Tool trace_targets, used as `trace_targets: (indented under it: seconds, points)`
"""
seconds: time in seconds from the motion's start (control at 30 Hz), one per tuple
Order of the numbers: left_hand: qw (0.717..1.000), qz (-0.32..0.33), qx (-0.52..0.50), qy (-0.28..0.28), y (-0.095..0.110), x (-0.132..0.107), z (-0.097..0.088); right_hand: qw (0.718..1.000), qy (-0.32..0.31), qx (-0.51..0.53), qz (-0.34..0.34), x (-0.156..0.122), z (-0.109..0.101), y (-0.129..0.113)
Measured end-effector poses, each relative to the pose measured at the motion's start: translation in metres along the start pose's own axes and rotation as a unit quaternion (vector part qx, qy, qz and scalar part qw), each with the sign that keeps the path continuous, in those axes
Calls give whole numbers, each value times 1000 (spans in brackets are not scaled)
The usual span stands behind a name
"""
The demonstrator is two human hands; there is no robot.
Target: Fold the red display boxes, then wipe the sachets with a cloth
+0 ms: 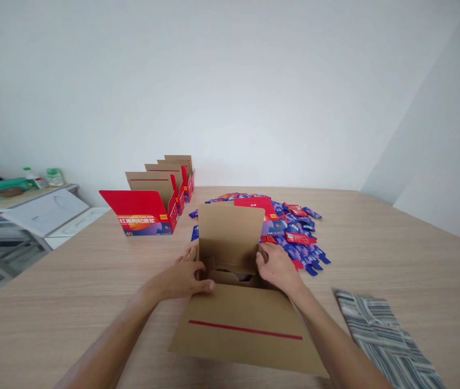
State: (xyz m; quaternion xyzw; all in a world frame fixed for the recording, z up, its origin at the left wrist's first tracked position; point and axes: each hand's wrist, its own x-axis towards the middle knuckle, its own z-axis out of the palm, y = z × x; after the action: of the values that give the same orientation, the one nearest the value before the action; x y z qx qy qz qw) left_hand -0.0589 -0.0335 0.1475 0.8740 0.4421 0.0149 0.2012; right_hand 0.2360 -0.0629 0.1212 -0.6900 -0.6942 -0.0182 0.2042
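A brown cardboard box (246,319) stands in front of me with its flaps spread. One flap rises at the far side, and a wide flap with a red strip leans toward me. My left hand (191,273) grips the box's left side, the thumb lying on the near fold. My right hand (276,265) is closed on the right side wall, fingers curled around its upper edge. The bottom of the box is partly hidden in shadow. Just behind it lies a pile of purple-blue and red sachets (297,246), with a red printed carton panel (254,204) among them.
Several open red boxes (149,216) stand in a row at the back left of the wooden table (104,286). A striped grey cloth (387,335) lies at the right. Beyond the table's left edge is a side table with a teal container (5,187) and bottles.
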Motion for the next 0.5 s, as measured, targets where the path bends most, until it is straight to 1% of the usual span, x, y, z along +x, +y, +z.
trace_targets:
  seconds: [0.07, 0.17, 0.2, 0.27, 0.37, 0.5]
  points:
    - [1000, -3, 0, -19, -2, -2, -2, 999, -17, 20, -20, -6, -5, -1]
    - [999, -23, 2, -44, -4, -3, -3, 992, -73, 59, -79, -11, -13, 1]
    - [998, -27, 2, -49, -5, -3, -3, 989, -93, 62, -97, -12, -15, 1]
    - [998, -26, 8, -51, -3, -5, -1, 986, -111, 44, -115, -13, -15, 2]
    - [998, -31, 39, -44, 5, -8, 5, 985, -104, 14, -136, -12, -12, 0]
    - [989, -62, 124, -44, 24, -9, 14, 978, -83, 10, -191, -5, -13, -8]
